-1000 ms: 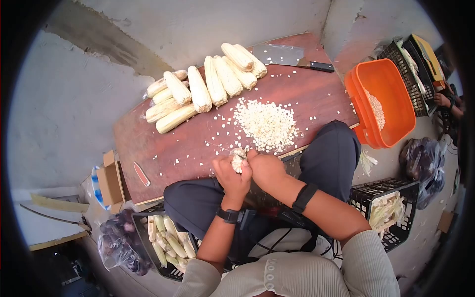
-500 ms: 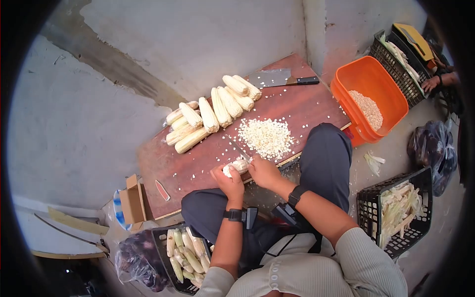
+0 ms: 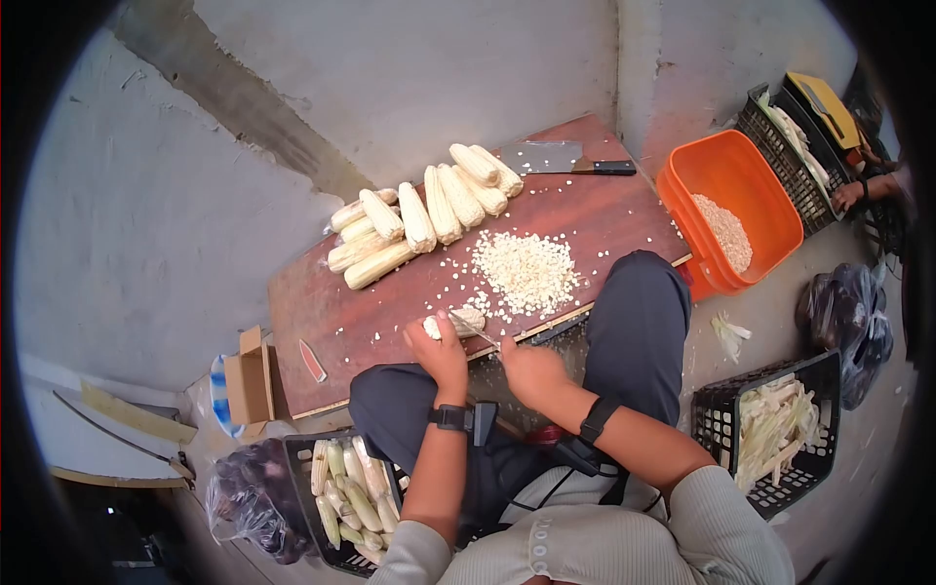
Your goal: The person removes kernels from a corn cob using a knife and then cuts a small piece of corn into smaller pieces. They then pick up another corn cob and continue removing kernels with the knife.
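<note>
My left hand is closed around a partly stripped corn cob at the front edge of the reddish-brown board. In my right hand is a knife, its thin blade lying across the cob close to my left thumb. A heap of loose pale kernels is just beyond the knife, with more kernels scattered around it. Farther back lies a row of husked corn cobs, some stacked on others. The knife's handle is mostly hidden in my right fist.
A cleaver rests at the board's back, and a red-and-white blade-shaped piece at its left. An orange bucket holding kernels stands right. Black crates hold husks and cobs. Another person's hand is at far right.
The knife has swung from pointing away over the board to lying across the cob. My right hand has come lower and nearer my body. The view has shifted slightly.
</note>
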